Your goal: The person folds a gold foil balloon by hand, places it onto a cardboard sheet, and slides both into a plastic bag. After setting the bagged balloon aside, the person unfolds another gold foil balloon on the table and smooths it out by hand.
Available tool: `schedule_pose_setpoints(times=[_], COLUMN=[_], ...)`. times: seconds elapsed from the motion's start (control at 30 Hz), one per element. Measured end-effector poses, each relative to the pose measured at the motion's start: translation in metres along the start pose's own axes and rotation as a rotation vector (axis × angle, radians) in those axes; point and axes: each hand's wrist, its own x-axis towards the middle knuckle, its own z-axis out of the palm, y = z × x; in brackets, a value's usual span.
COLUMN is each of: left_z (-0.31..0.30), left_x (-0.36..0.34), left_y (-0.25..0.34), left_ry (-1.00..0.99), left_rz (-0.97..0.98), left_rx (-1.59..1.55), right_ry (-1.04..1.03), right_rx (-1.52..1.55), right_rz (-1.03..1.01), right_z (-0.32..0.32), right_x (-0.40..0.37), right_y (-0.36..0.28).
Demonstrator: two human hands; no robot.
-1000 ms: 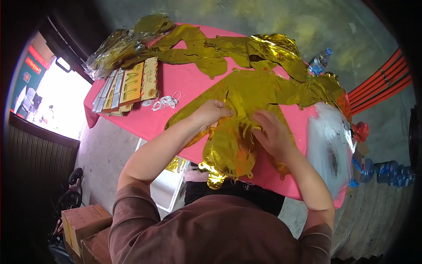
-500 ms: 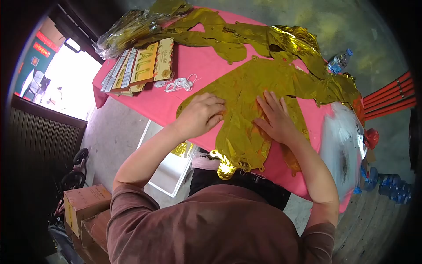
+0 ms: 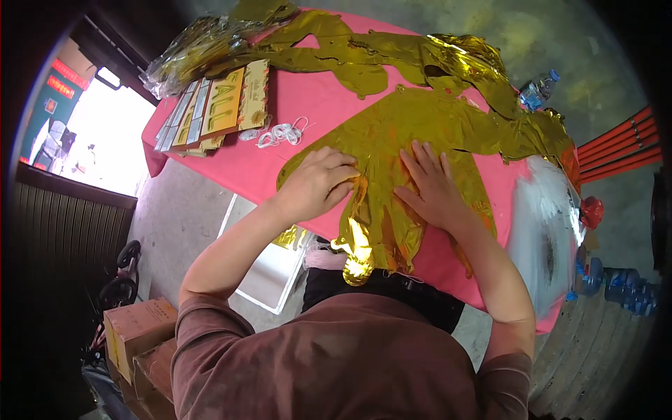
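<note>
A flat, uninflated gold foil balloon (image 3: pixel 413 122) lies over the near part of the pink-covered table (image 3: pixel 315 98). My left hand (image 3: pixel 318 183) is curled at its left side, thumb and fingers pinching the foil, which creases beside them. My right hand (image 3: pixel 430 185) rests flat on the same balloon with fingers spread. The balloon's lower end droops over the table's near edge, with a shiny tab hanging close to my waist. More flat gold balloons (image 3: pixel 364 59) lie along the far side.
Printed cards (image 3: pixel 224 105) and white string (image 3: pixel 283 134) lie at the left, near clear plastic packets (image 3: pixel 189 59). On the right are clear plastic sheets (image 3: pixel 542 231) and a water bottle (image 3: pixel 539 89). Cardboard boxes (image 3: pixel 140 325) and a white tray (image 3: pixel 262 283) are below.
My right hand has shifted slightly left and up across the balloon. The foil between my hands is more wrinkled, and its lower end has bunched up. My left hand stays nearly in place.
</note>
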Motion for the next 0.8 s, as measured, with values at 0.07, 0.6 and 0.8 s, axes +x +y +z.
schedule_pose_setpoints(times=[0.07, 0.6, 0.8], left_z=[-0.001, -0.008, -0.007], left_x=[0.001, 0.006, 0.054], left_y=[0.001, 0.006, -0.03], left_ry=[0.004, -0.059, -0.172], left_rz=[0.005, -0.006, -0.057], left_rx=[-0.01, 0.011, -0.041], right_ry=[0.0, 0.03, 0.045], right_rx=[-0.01, -0.015, -0.025], right_rz=[0.013, 0.027, 0.016], right_z=[0.0, 0.006, 0.008], right_x=[0.0, 0.004, 0.004], right_y=[-0.003, -0.002, 0.001])
